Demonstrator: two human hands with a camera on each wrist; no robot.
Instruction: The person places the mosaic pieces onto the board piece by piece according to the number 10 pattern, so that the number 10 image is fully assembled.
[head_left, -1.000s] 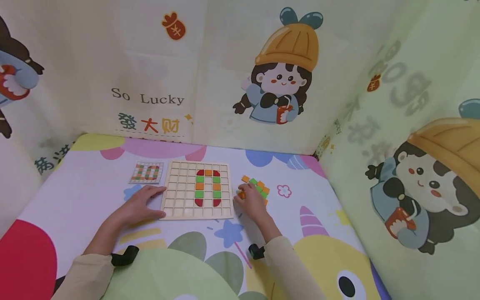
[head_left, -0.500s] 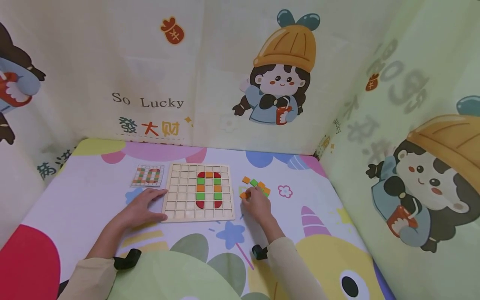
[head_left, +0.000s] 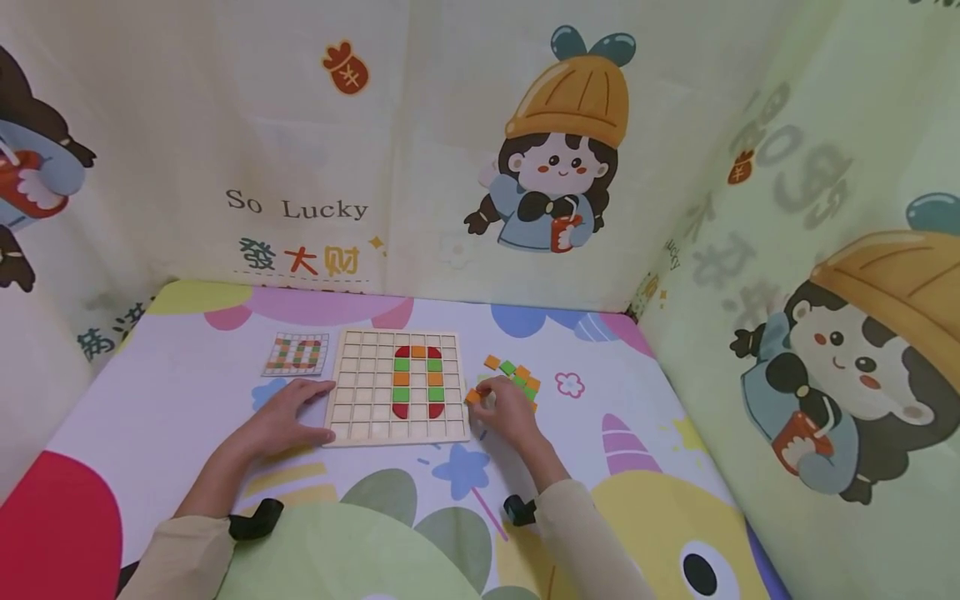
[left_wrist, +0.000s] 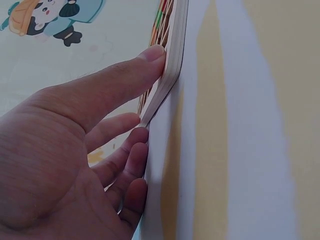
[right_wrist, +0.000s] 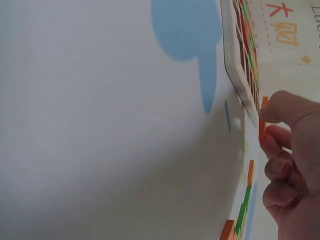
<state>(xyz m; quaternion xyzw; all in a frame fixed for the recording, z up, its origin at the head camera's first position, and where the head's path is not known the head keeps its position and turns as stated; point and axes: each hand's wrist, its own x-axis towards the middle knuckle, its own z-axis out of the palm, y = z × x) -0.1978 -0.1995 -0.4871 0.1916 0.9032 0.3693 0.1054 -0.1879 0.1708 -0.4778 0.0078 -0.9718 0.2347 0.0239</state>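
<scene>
Orange tile (head_left: 473, 397) pinched in our right hand (head_left: 504, 414), just right of the grid board (head_left: 360, 392) (open cells lie leftward); left hand (head_left: 283, 414) flat, fingers bracing the board's left edge.

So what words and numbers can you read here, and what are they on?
"So Lucky": printed on the back curtain.
"發大财": Chinese characters just under it on the same curtain.
"10": made of coloured squares on the pattern card.
"0": built from tiles on the wooden board.
Large grey print on the right curtain: mirrored, not readable.
</scene>
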